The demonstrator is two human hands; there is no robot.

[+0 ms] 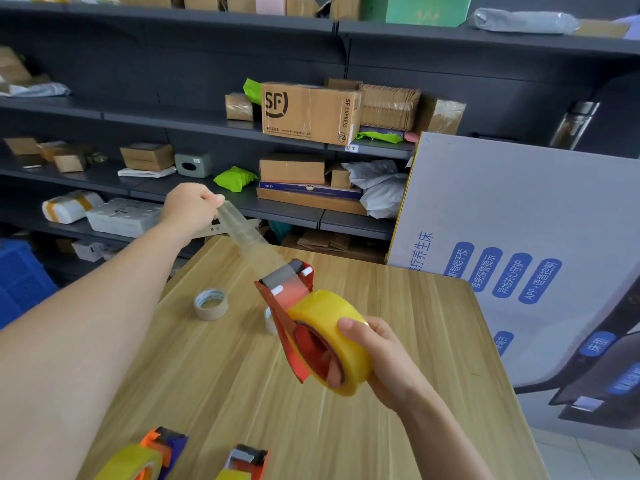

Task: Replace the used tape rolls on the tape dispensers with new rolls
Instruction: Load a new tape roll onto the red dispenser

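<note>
My right hand (377, 358) grips a full yellow tape roll (329, 320) mounted on a red tape dispenser (287, 306), held above the wooden table (398, 375). My left hand (190, 206) pinches the free end of the clear tape strip (242, 226), stretched out from the dispenser's front towards the shelves. A nearly used-up roll, a brown cardboard core (210, 304), lies flat on the table to the left. Another white-edged core (269, 318) is partly hidden behind the dispenser. Two more dispensers with yellow rolls, one (152, 455) and another (242, 462), sit at the table's near edge.
Dark shelves (221, 126) behind the table hold cardboard boxes, green bags and parcels. A large printed box (519, 254) leans at the table's right side. A blue crate (20, 275) stands at far left.
</note>
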